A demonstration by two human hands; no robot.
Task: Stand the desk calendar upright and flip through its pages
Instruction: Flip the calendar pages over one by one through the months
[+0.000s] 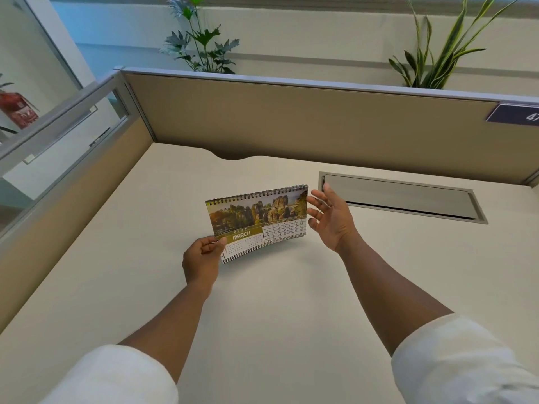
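Observation:
A spiral-bound desk calendar (258, 221) stands upright on the white desk (262, 301), slightly tilted, its black wire binding on top. The facing page shows a rocky landscape photo and the word MARCH with date grids. My left hand (202, 258) pinches the calendar's lower left corner between thumb and fingers. My right hand (329, 218) hovers just beside the calendar's right edge, fingers spread and palm turned toward it; whether the fingertips touch it is unclear.
A grey cable-tray lid (402, 196) is set into the desk to the right of the calendar. Tan partition walls (291, 121) close the desk at the back and left. Potted plants (201, 45) rise behind the partition.

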